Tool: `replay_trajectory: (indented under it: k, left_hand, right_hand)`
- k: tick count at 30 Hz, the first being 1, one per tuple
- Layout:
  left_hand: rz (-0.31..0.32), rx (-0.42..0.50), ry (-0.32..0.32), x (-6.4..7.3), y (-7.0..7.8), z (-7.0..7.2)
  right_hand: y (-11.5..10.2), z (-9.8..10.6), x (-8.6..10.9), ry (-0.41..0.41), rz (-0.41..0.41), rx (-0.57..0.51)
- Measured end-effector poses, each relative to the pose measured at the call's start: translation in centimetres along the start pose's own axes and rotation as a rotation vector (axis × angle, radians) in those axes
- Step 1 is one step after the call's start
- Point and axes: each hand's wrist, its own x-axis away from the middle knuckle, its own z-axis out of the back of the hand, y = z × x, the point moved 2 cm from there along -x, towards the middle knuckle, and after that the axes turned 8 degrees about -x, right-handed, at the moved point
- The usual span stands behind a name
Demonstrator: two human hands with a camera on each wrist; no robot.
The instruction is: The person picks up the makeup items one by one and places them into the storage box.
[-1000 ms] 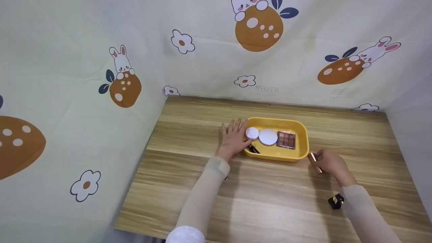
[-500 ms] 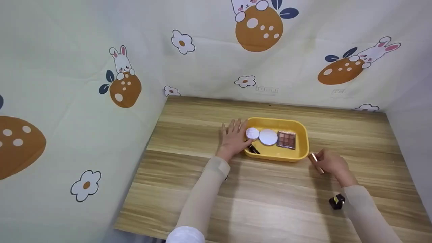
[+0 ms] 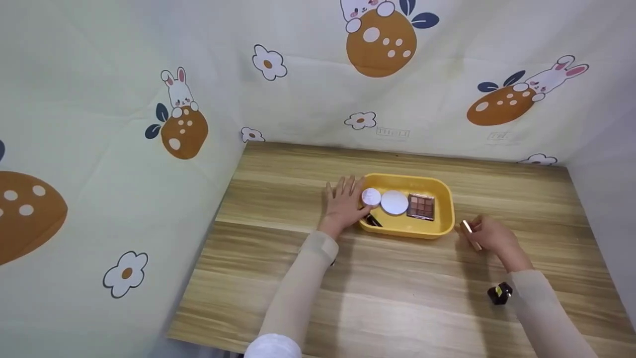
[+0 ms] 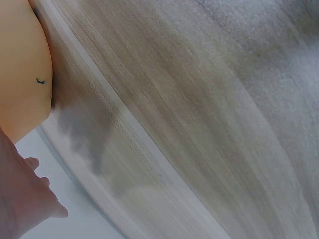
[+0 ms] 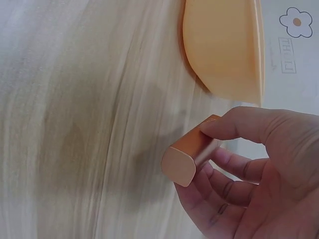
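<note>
My right hand (image 3: pixel 497 236) pinches a rose-gold lipstick tube (image 3: pixel 471 235) between thumb and fingers, just right of the yellow tray (image 3: pixel 447 226). In the right wrist view, the lipstick tube (image 5: pixel 187 152) shows its flat end, held above the table. My left hand (image 3: pixel 344 205) lies spread at the tray's left end, its thumb reaching over the rim. Inside the tray sit a small white round container (image 3: pixel 371 197), a larger white round case (image 3: pixel 395 203), an eyeshadow palette (image 3: pixel 421 207) and a black tube (image 3: pixel 372 220), partly hidden by the left hand.
A small black bottle-like thing (image 3: pixel 500 293) with a yellow label stands by the right sleeve. Some small dark thing (image 3: pixel 333 262) peeks out beside the left sleeve, mostly hidden. A printed cloth wall (image 3: pixel 308 99) borders the wooden table (image 3: pixel 397 293) at the back and sides.
My right hand has shifted slightly to the right and upward with the lipstick tube, widening its gap from the tray. The left hand and the tray stay where they were.
</note>
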Motion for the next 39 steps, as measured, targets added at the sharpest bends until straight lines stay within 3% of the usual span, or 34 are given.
replay_trajectory:
  k: [9, 18, 25, 39]
  left_hand:
    - [-0.018, 0.021, 0.056, 0.5, 0.1, 0.3]
    - [-0.009, -0.013, 0.033, 0.5, 0.1, 0.2]
    - [-0.009, 0.0, 0.038, 0.5, 0.0, 0.2]
    - [-0.01, 0.017, 0.041, 0.5, 0.1, 0.3]
  right_hand:
    - [-0.3, 1.2, 0.0, 0.012, -0.013, 0.003]
    - [-1.2, 2.3, -0.3, 0.046, 0.036, 0.015]
    - [-2.4, 3.0, -0.6, 0.038, 0.02, -0.018]
    - [-5.1, 3.5, -1.1, 0.052, 0.026, 0.014]
